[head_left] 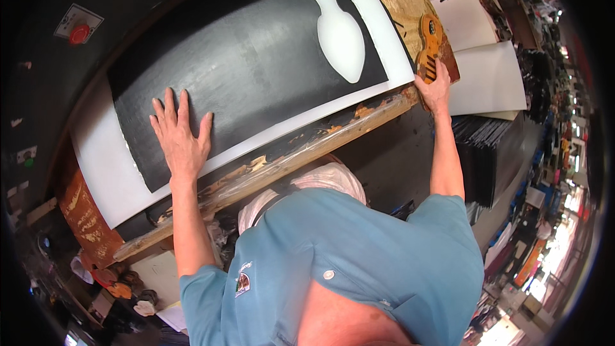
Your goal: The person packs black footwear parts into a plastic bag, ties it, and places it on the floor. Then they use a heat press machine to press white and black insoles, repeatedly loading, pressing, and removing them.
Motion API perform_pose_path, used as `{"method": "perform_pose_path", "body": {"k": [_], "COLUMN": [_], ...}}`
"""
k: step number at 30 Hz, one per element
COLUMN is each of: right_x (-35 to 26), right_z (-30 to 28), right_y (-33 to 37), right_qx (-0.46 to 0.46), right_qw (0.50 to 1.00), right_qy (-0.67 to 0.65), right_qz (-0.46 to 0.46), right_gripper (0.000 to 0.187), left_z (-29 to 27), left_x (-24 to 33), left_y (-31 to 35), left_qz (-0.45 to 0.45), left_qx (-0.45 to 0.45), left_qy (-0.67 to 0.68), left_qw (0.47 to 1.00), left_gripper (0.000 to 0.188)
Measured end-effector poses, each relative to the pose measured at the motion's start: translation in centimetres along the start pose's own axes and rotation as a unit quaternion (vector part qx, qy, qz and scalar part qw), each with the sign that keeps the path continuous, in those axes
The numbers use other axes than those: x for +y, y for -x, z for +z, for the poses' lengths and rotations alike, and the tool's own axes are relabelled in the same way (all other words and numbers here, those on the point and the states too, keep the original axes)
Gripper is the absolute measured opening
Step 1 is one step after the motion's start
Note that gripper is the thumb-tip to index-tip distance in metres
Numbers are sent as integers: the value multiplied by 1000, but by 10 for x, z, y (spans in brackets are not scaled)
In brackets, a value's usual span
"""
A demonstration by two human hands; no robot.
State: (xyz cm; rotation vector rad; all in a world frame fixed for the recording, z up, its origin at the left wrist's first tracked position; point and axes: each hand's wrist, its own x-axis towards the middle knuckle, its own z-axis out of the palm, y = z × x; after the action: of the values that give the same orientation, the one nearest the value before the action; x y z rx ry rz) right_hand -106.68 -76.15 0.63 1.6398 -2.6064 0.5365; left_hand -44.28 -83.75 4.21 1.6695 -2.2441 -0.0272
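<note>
A black sheet (250,64) lies over a larger white sheet (109,166) on a worn wooden bench. Near its right end is a sole-shaped opening (341,41), through which white shows. My left hand (180,140) rests flat on the black sheet near its left end, fingers spread, holding nothing. At the bench's right end my right hand (436,90) has its fingers and thumb around the near end of an orange, sole-shaped cutting die (430,40). Dark slots cross the die, and its lower end is partly hidden by my fingers.
A chipped wooden bench edge (275,170) runs between my body and the sheets. White sheets (490,80) lie right of the bench, above a stack of black sheets (493,160). On the dark machine at upper left sits a red button (79,34).
</note>
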Motion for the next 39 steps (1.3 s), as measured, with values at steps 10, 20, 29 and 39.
{"method": "perform_pose_path", "body": {"k": [10, 20, 29, 39], "right_x": [-122, -291, -336, -317], "right_z": [-73, -12, 26, 34], "right_y": [37, 24, 16, 41], "right_qx": [-102, -149, -55, -22], "right_qw": [891, 926, 943, 941], "right_qy": [-441, -273, -178, -235], "right_qz": [-39, -213, -275, -243], "right_gripper": [88, 92, 92, 90], "left_z": [-6, -4, -3, -3], "left_x": [6, -1, -6, -6], "left_y": [-7, -8, -7, -11], "left_qz": [-13, -16, -15, -6], "left_qx": [6, 18, 34, 31], "left_qy": [13, 41, 84, 68], "left_qw": [1000, 999, 996, 997], "left_gripper": [64, 57, 53, 54]}}
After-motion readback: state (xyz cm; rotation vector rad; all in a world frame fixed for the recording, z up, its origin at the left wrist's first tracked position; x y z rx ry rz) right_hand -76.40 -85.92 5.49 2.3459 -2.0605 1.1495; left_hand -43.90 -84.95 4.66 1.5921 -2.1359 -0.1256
